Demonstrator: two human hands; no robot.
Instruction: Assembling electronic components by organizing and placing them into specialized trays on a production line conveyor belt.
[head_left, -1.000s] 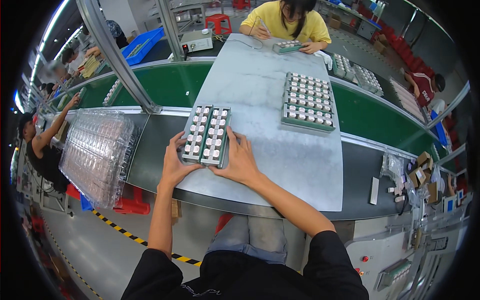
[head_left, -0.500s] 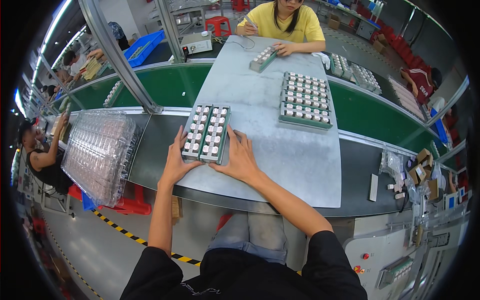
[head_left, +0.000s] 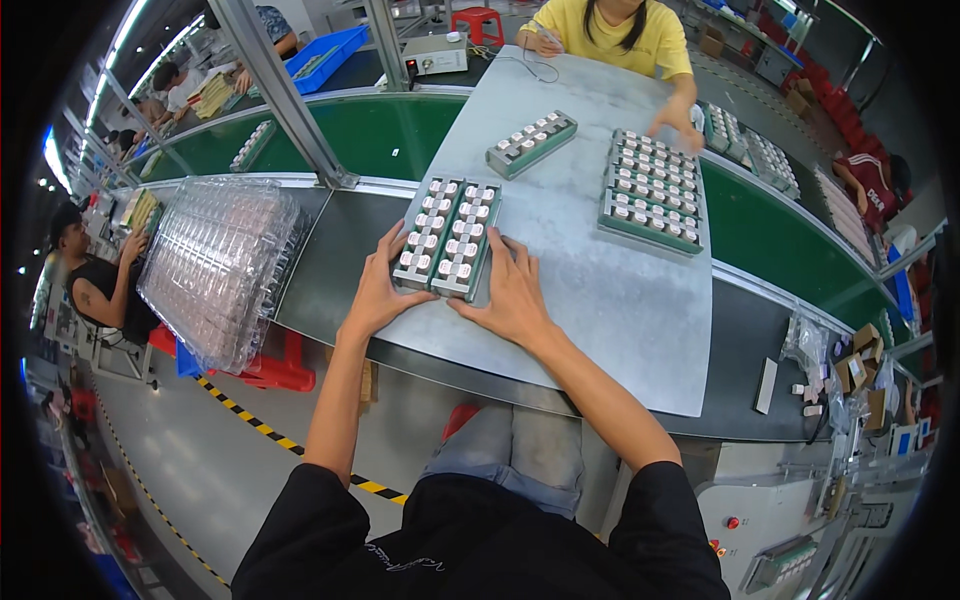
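Observation:
Two narrow green trays lie side by side, the left tray against the right tray. Each carries a row of white-topped cylindrical parts with grey pieces between them. My left hand grips the pair along the left side, its thumb at the near end. From the right, my right hand presses on the other side, thumb also at the near corner. Both trays are held between my hands on the grey tabletop.
A similar single tray lies slantwise ahead. Several filled trays form a block to the right, with a co-worker's blurred hand at its far edge. Stacked clear plastic trays stand left; a green conveyor runs behind.
The co-worker has let go of the single tray, which now lies nearer me, and their hand has moved to the tray block. My hands still hold the pair; the whole view has shifted.

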